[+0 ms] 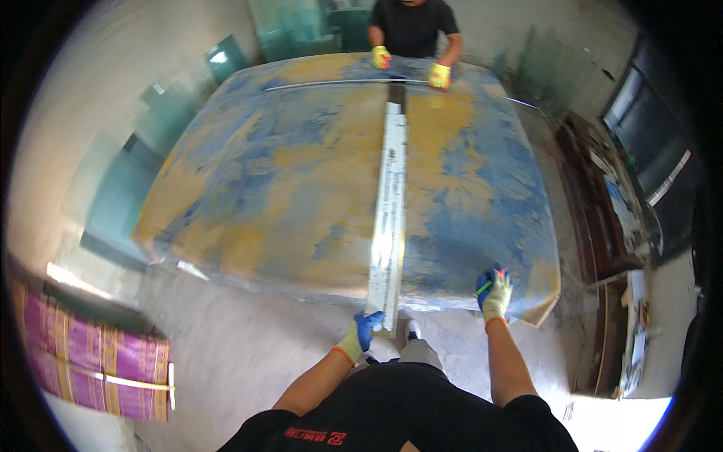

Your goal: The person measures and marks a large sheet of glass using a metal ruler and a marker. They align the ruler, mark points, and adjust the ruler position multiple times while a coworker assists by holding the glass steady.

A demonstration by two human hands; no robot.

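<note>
A large table [316, 169] with a patchy blue and yellow-tan cover lies before me. Several long, flat whitish strips [390, 198], some shiny, run side by side from its far part over the near edge. My left hand [361, 334], in a pale glove with a blue palm, grips their near end beyond the edge. Gloved the same way, my right hand [495, 294] rests at the near right edge of the table. Its fingers are curled around a slim green object [484, 288], too small to identify; a red spot shows near the fingertips.
Across the table a person [415, 28] in yellow gloves has one hand on a thin rod [327, 85]. Glass sheets [118, 198] lean along the left wall. A strapped purple stack [96, 367] sits at lower left. Dark wooden furniture [593, 209] lines the right side.
</note>
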